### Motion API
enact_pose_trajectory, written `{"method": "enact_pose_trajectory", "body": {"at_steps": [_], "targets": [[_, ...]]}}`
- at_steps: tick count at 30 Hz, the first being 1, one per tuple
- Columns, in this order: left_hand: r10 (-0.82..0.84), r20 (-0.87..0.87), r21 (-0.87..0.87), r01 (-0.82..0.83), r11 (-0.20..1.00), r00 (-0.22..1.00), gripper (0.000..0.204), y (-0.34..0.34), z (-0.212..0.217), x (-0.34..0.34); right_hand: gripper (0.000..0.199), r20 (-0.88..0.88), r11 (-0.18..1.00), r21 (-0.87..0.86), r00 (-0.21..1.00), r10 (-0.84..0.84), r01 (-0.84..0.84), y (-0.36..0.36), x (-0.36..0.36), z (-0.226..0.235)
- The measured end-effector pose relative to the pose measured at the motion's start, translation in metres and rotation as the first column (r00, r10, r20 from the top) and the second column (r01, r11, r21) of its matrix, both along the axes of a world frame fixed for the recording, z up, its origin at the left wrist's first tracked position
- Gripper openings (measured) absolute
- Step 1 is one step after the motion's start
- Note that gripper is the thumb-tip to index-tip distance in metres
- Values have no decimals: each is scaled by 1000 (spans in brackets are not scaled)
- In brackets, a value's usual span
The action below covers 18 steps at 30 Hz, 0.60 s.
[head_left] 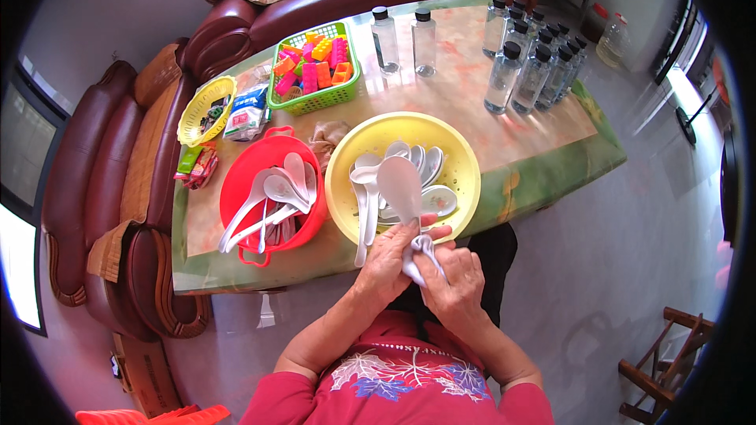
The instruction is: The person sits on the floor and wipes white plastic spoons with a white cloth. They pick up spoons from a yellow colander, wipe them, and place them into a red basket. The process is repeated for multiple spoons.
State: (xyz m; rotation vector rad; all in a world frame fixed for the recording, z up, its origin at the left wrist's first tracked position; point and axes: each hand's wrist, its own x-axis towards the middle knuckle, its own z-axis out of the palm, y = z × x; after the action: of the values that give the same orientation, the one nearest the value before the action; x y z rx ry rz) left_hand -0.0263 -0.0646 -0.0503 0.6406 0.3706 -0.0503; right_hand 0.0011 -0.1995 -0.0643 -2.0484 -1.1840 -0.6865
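Note:
My left hand point(384, 265) grips a white rice paddle point(400, 189) near the base of its blade, which points away from me. Its handle runs back into a white cloth point(423, 250). My right hand point(457, 285) is closed on that cloth, bunched around the handle. Beneath the paddle stands a yellow basin point(340, 181) at the table's near edge. Several white and metal spoons point(432, 165) lie in it, partly hidden by the paddle and my hands. To the left, a red basin point(236, 181) with handles contains several white ladles and spoons point(280, 189).
Behind the basins are a green basket point(319, 98) of toy bricks, a yellow basket point(193, 122), a white packet point(247, 114) and a brown cloth point(327, 140). Capped clear bottles point(502, 79) crowd the far right of the table point(543, 145). A wooden stool point(665, 366) stands lower right.

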Motion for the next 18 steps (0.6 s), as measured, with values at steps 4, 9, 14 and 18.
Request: {"method": "enact_pose_trajectory", "body": {"at_steps": [4, 9, 14, 18], "targets": [[47, 37, 43, -49, 998, 998, 41, 5, 1, 2, 38, 4, 1000, -29, 1000, -1, 1, 11, 9, 11], [122, 2, 47, -122, 991, 992, 41, 15, 8, 3, 35, -5, 988, -100, 993, 115, -115, -1, 4, 6], [147, -81, 84, -140, 987, 986, 37, 16, 12, 3, 30, -213, 952, -131, 946, 244, -275, -25, -3, -2], [109, -68, 133, -99, 986, 992, 37, 22, 22, 2, 34, -482, 939, 169, 806, 344, -300, -45, 6, -1]]}}
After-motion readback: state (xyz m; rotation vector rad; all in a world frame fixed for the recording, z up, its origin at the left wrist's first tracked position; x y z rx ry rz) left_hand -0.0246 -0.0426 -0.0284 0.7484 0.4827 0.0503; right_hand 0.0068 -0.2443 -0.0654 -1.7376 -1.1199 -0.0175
